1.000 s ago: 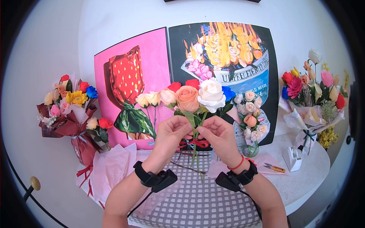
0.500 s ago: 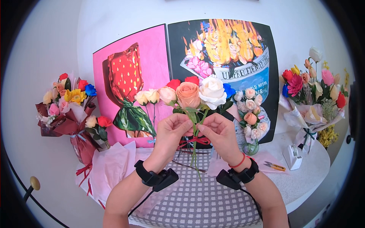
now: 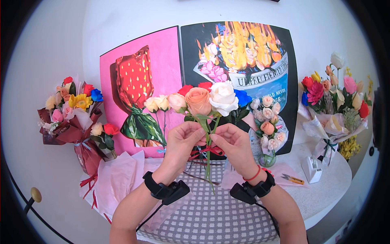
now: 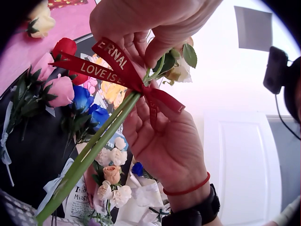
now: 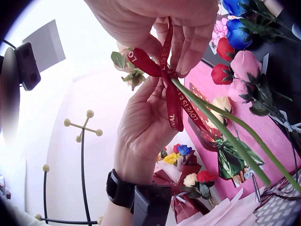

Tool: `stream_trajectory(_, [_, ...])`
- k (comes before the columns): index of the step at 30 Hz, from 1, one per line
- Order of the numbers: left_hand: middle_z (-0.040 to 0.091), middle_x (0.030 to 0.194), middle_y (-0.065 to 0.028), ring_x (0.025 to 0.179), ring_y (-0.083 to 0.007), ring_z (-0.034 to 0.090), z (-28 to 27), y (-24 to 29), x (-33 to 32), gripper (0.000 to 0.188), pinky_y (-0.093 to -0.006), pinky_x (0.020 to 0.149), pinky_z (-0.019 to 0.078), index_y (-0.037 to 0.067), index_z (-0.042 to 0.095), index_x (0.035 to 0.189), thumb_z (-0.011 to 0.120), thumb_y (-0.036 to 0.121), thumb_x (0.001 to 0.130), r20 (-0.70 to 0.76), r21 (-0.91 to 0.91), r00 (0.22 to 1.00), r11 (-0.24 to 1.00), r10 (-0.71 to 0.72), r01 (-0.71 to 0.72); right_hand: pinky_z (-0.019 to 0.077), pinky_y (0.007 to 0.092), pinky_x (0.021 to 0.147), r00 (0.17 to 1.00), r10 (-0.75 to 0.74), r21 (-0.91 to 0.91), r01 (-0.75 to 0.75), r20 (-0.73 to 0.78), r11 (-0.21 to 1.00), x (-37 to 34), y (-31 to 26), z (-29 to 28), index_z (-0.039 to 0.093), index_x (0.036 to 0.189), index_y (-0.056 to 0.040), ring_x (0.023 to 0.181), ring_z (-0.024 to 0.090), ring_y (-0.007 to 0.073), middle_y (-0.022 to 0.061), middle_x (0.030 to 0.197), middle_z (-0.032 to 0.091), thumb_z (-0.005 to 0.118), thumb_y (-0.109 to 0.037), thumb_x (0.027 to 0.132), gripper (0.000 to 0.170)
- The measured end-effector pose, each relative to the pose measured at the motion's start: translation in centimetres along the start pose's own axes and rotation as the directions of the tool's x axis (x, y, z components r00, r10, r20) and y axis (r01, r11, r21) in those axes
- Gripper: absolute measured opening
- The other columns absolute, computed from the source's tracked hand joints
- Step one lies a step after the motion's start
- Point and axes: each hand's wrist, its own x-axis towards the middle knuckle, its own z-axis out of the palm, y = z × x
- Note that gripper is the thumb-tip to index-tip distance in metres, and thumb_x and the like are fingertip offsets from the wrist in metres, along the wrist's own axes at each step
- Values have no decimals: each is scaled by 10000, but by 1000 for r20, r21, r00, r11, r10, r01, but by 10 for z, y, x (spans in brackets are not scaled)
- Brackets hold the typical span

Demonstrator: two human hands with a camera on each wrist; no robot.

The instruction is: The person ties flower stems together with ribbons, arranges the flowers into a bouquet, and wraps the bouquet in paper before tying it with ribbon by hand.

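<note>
A peach rose [image 3: 198,101] and a white rose [image 3: 224,99] stand upright side by side, blooms above both hands. Their green stems [image 4: 94,146] run together and point downward below the fingers. A red ribbon [image 5: 174,101] with gold lettering is tied in a bow around the stems. My left hand [image 3: 183,140] pinches the stems between thumb and fingers, right at the ribbon's knot. From the other side my right hand [image 3: 233,142] pinches them at the same height, the two thumbs nearly meeting. The fingers partly hide the knot.
Wrapped bouquets stand left [image 3: 87,150] and right [image 3: 331,134]. Pink paper [image 3: 122,175] lies left on the table. Orange-handled snips [image 3: 293,179] and a white tape dispenser [image 3: 312,170] lie right. Behind are two paintings [image 3: 109,73] and more roses [image 3: 243,98].
The two roses have shifted slightly left, their blooms leaning a little differently. Both hands keep nearly the same place and grip on the stems.
</note>
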Motion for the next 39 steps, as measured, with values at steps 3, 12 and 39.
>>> stream_trajectory(3, [603, 770, -42, 657, -92, 586, 0, 3, 1, 71, -216, 627, 498, 15, 556, 825, 582, 81, 818, 1, -2, 1000, 1000, 14, -14, 454, 191, 648, 1000, 12, -6, -12, -2, 1000, 0, -4, 3, 539, 901, 26, 732, 566, 67, 52, 818, 603, 588, -46, 805, 130])
stream_trajectory(12, [597, 754, -36, 652, -84, 580, 2, -1, -2, 71, -207, 632, 486, 17, 555, 818, 578, 84, 823, 36, 20, 999, 999, 32, -32, 451, 179, 616, 999, -29, -19, 30, 45, 999, 0, 1, -3, 548, 870, 37, 716, 554, 60, 37, 797, 586, 573, -32, 814, 92])
stream_trajectory(39, [594, 755, -23, 657, -78, 572, -7, 9, 12, 79, -201, 628, 482, 26, 559, 829, 577, 102, 826, -9, 70, 1000, 997, 27, -27, 453, 207, 690, 983, 171, 133, -178, 66, 975, 0, 3, -1, 519, 1044, 14, 788, 553, 72, 46, 889, 593, 538, -153, 867, 244])
